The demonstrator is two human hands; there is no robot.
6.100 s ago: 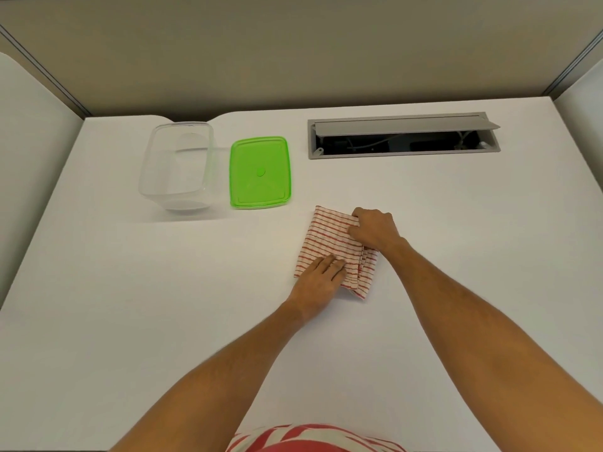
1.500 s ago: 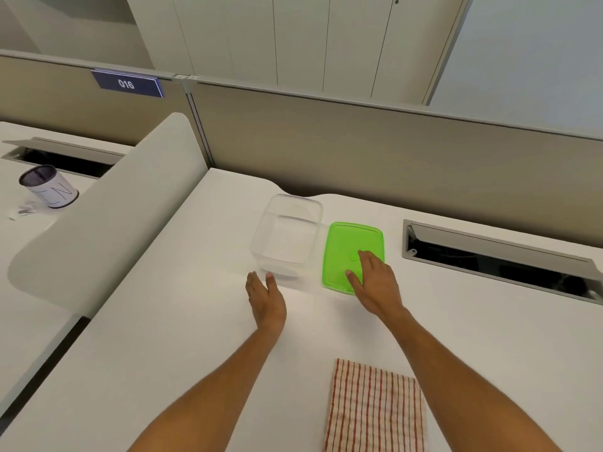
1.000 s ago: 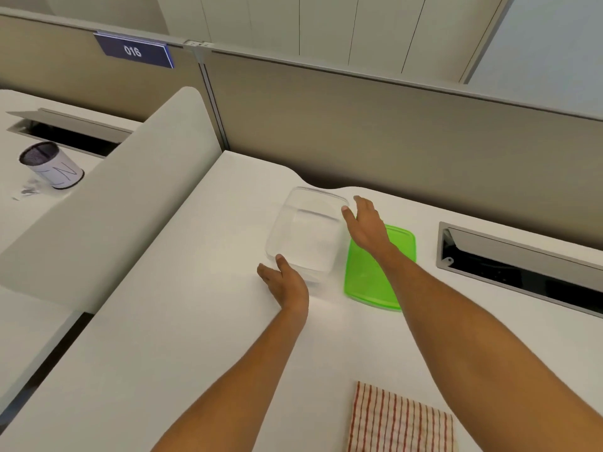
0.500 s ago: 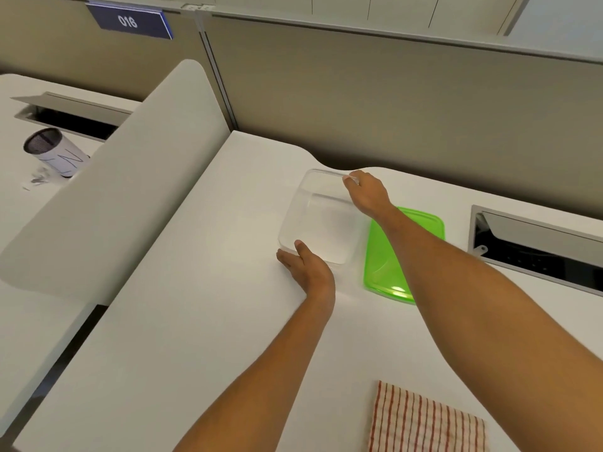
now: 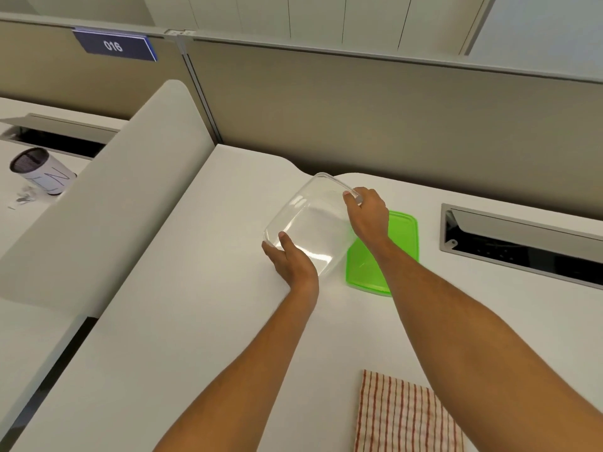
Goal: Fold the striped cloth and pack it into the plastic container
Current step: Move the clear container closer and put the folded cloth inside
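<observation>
While gripping the plastic container [image 5: 310, 223] at two opposite corners: left hand [image 5: 291, 257] clamped on the near left corner, thumb over the rim; right hand [image 5: 370, 214] pinched shut on the far right rim. Appears tipped, far edge raised off the counter [image 5: 182, 321], though clear walls make this hard to judge. Long axis running from near-left to far-right, beside the green lid [image 5: 388, 252], which lies flat just right of it and partly under the right forearm. Folded striped cloth [image 5: 404, 415] lying flat on the counter, well apart from both hands, nearer the body and to the right, under the right forearm. Closer to the right hand, so probably container brought toward the cloth next.
</observation>
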